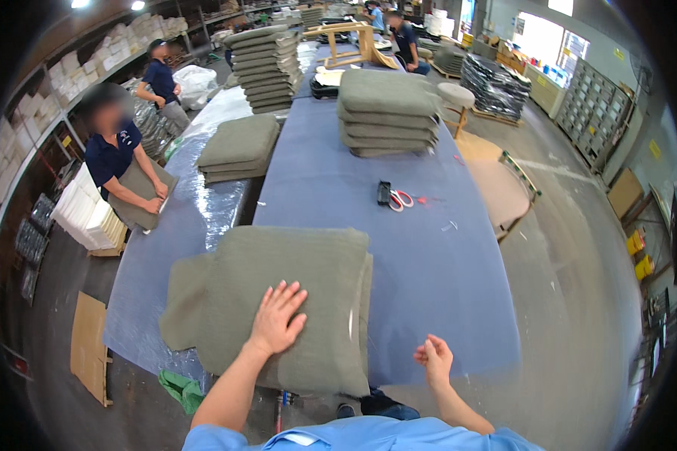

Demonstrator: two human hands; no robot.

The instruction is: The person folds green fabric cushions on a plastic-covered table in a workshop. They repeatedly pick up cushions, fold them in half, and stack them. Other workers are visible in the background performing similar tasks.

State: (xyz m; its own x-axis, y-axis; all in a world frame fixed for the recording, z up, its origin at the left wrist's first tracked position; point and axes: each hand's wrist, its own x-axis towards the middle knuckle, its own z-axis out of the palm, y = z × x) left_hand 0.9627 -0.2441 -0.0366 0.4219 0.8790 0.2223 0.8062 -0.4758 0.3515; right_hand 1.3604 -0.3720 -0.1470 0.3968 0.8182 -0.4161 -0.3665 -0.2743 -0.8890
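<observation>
A grey-green fabric cushion cover lies on the blue table, with more of the same fabric showing beneath it and out to its left. My left hand rests flat on it, fingers spread. A small white strip shows near its right edge. To the right of the fabric, above the table's near edge, my right hand is closed in a pinch. Whatever those fingers hold, if anything, is too small to make out. Red-handled scissors lie farther up the table beside a small black box.
Grey-green cushions stand in a stack at the table's far end. Another pile sits on the plastic-covered table at left, where a co-worker handles similar fabric. A chair stands along the right side. Cardboard leans at lower left.
</observation>
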